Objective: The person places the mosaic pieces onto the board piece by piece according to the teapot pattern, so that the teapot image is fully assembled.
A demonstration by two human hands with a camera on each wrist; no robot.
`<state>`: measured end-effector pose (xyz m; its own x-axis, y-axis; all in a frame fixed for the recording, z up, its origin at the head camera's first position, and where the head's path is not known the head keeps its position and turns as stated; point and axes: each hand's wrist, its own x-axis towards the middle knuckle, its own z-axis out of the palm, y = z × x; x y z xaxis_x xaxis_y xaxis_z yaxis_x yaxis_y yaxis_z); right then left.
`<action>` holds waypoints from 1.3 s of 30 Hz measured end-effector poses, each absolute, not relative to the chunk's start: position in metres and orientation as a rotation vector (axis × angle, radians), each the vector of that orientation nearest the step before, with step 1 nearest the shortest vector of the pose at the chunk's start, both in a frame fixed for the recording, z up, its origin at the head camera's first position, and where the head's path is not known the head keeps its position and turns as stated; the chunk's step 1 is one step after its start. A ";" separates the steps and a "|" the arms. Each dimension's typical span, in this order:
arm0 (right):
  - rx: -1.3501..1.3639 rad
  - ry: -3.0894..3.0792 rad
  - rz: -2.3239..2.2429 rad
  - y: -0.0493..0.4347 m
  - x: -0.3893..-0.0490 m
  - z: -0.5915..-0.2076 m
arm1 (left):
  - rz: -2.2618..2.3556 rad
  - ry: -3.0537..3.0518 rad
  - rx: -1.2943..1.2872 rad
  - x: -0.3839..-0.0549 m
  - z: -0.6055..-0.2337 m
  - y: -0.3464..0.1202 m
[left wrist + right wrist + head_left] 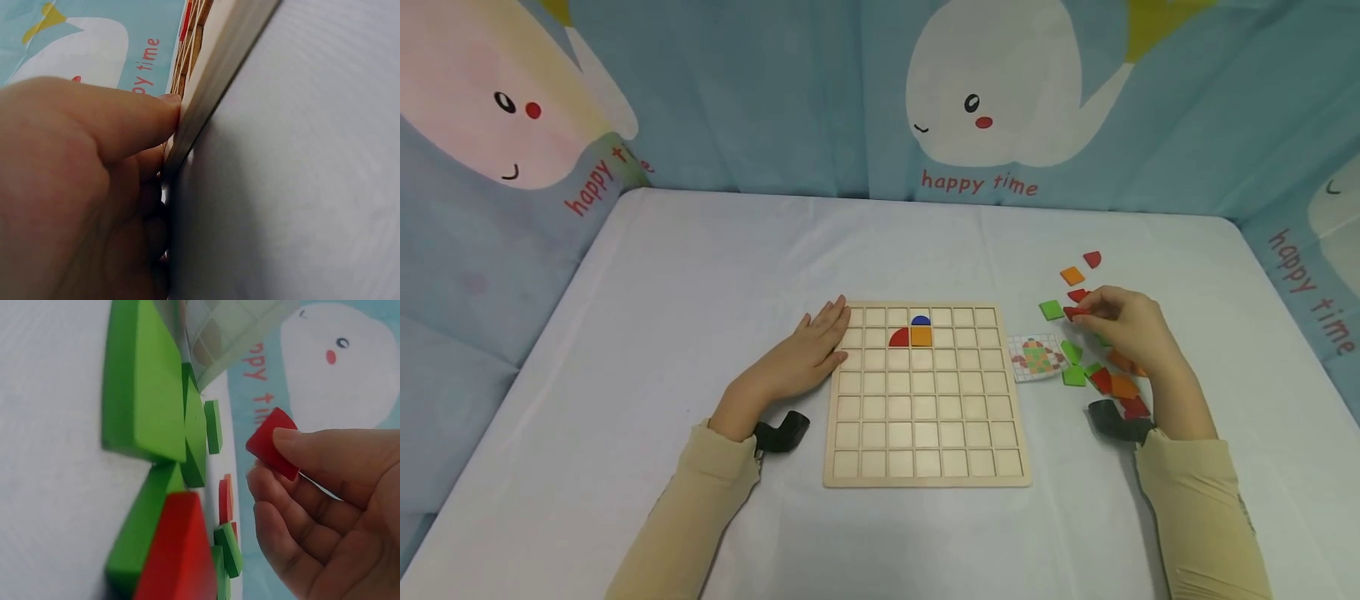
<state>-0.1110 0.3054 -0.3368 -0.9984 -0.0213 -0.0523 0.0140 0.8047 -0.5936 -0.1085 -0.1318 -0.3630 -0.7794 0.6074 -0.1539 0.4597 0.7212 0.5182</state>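
A: Here's the wooden grid board, flat on the white cloth, and the left hand is right there at its left edge! How do those fingers lie?

B: Straight and slightly spread, tips on the rim near the board's far left corner, with the thumb tip touching the same side closer to the person.

A: And out to the board's right?

B: There's the right hand, well apart from the board, thumb and fingers pinching a red piece over a scatter of loose pieces in green, orange and red, some overlapping.

A: Now, the board itself!

B: Three in the cells! A blue half-round in the middle of the far row, an orange square one row nearer the person, and a red quarter-round immediately left of that square.

A: And close by?

B: A printed card lies just beside the board's right edge, coloured shapes on its grid. Beyond the board's far side, a whale-print curtain!
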 end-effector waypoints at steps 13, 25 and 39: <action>0.170 2.878 -1.247 0.293 -0.108 -0.325 | 0.661 2.619 0.829 -0.109 -0.362 -0.132; 0.331 2.779 -1.349 0.282 -0.103 -0.325 | 0.645 2.618 0.818 -0.108 -0.360 -0.131; 0.081 2.751 -1.337 0.248 -0.106 -0.321 | 0.659 2.623 0.802 -0.107 -0.359 -0.131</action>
<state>-0.1064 0.2483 -0.3211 -0.9953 0.0118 -0.0961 0.0829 0.6173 -0.7823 -0.1072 -0.1308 -0.3594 -0.7915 0.5889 -0.1634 0.4417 0.7360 0.5130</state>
